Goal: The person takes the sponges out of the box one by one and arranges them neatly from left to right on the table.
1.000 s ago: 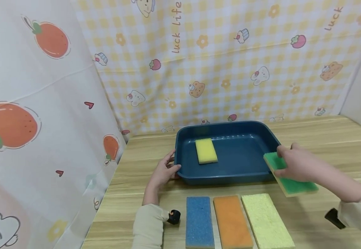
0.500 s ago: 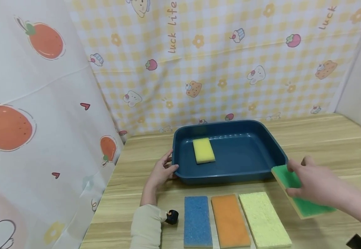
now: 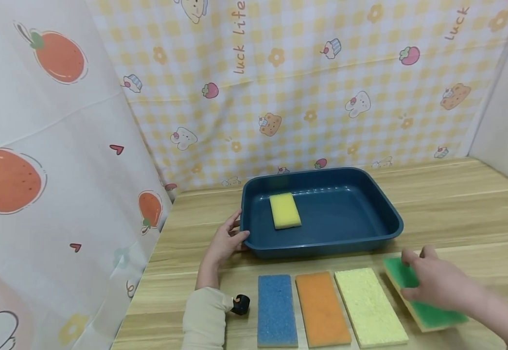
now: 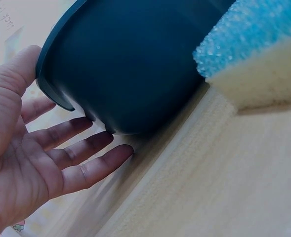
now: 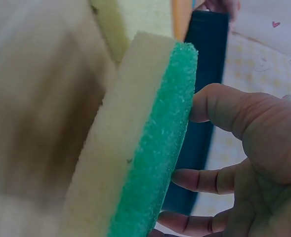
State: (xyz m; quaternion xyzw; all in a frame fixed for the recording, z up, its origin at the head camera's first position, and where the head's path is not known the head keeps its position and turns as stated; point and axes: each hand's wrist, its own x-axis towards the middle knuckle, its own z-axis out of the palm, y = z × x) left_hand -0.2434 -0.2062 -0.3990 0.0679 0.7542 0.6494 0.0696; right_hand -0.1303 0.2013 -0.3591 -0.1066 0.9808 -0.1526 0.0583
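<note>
My right hand (image 3: 442, 282) pinches a sponge (image 3: 437, 315) with a green top and pale yellow underside, to the right of the row of sponges. Seen from the right wrist, its thumb and fingertips press the green side (image 5: 152, 148), and a shadow lies on the table beside it. My left hand (image 3: 224, 243) touches the left end of a dark blue rectangular baking pan (image 3: 319, 249). The left wrist view has its thumb at the rim and its fingers stretched along the outer wall, tips partly hidden. A small yellow sponge (image 3: 285, 210) lies inside the pan.
In front of the pan lie a blue sponge (image 3: 276, 311), an orange one (image 3: 323, 309) and a pale yellow one (image 3: 370, 307), side by side on the wood-grain table (image 3: 468, 209). A patterned curtain (image 3: 297, 97) hangs behind; a white printed cloth (image 3: 74, 194) hangs at left.
My right hand has moved the green sponge from over the pan's right front corner toward me and down to the table's right front. The left hand stays at the pan; the view shifted slightly.
</note>
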